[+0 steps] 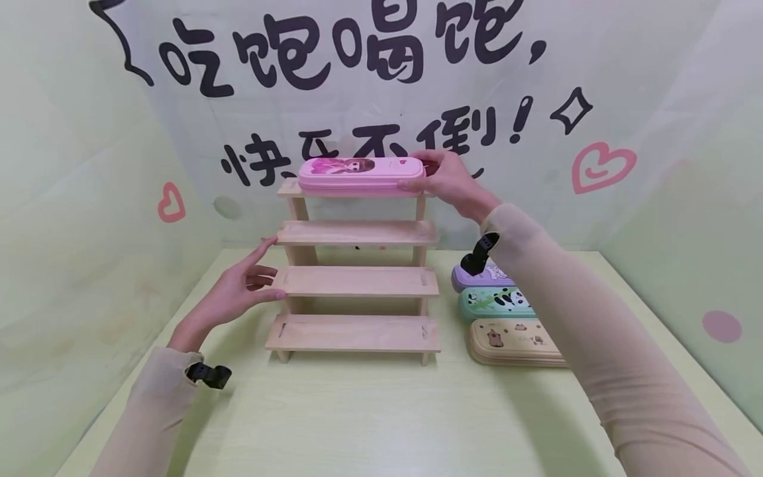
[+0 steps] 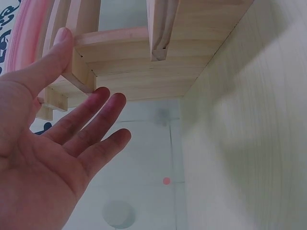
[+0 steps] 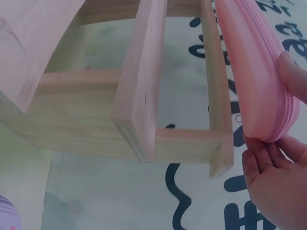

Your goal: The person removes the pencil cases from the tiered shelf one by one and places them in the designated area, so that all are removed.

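Observation:
A pink zip pencil case (image 1: 381, 169) with a doll picture lies level along the top tier of a light wooden four-tier display stand (image 1: 357, 281). My right hand (image 1: 450, 182) grips its right end, thumb at the front side and fingers round the end. In the right wrist view the case (image 3: 256, 72) shows its zipper, with the hand (image 3: 276, 179) at its tip. At the stand's left end, my left hand (image 1: 235, 291) touches the middle tiers. Its thumb (image 2: 57, 57) lies against a board edge in the left wrist view, the other fingers extended and loosely spread.
Right of the stand, three more pencil cases lie on the table: purple (image 1: 461, 279), green with a panda (image 1: 485, 303) and beige (image 1: 515, 348). My right forearm partly hides them. A printed cloth backdrop (image 1: 381, 99) rises close behind the stand, with pale side walls.

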`<state>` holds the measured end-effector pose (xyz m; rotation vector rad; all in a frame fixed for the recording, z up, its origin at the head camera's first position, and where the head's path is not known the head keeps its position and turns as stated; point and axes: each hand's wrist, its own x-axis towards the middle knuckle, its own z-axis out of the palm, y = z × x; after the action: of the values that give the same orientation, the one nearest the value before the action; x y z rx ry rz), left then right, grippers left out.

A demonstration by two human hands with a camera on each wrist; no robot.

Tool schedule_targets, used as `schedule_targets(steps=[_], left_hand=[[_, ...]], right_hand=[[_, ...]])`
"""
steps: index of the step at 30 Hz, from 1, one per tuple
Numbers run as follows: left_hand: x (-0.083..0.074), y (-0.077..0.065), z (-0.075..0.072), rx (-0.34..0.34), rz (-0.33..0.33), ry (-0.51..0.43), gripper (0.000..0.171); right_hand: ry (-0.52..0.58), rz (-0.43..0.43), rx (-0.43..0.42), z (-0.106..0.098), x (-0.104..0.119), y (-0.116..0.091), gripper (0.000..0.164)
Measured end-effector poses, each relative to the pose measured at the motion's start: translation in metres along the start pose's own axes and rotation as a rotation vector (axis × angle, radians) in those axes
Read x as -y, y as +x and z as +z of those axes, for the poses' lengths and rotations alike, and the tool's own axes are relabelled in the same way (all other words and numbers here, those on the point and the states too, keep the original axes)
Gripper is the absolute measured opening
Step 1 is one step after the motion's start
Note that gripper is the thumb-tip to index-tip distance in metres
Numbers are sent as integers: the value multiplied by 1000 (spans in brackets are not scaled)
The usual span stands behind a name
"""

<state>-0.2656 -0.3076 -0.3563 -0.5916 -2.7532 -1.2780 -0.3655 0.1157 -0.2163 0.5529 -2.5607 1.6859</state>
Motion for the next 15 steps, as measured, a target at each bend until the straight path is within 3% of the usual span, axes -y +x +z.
schedule_targets(steps=[15], left_hand=[[1,-1,0,-2,-1,0,113]], right_hand=[[34,-77,-14,10,-2,-41,59]])
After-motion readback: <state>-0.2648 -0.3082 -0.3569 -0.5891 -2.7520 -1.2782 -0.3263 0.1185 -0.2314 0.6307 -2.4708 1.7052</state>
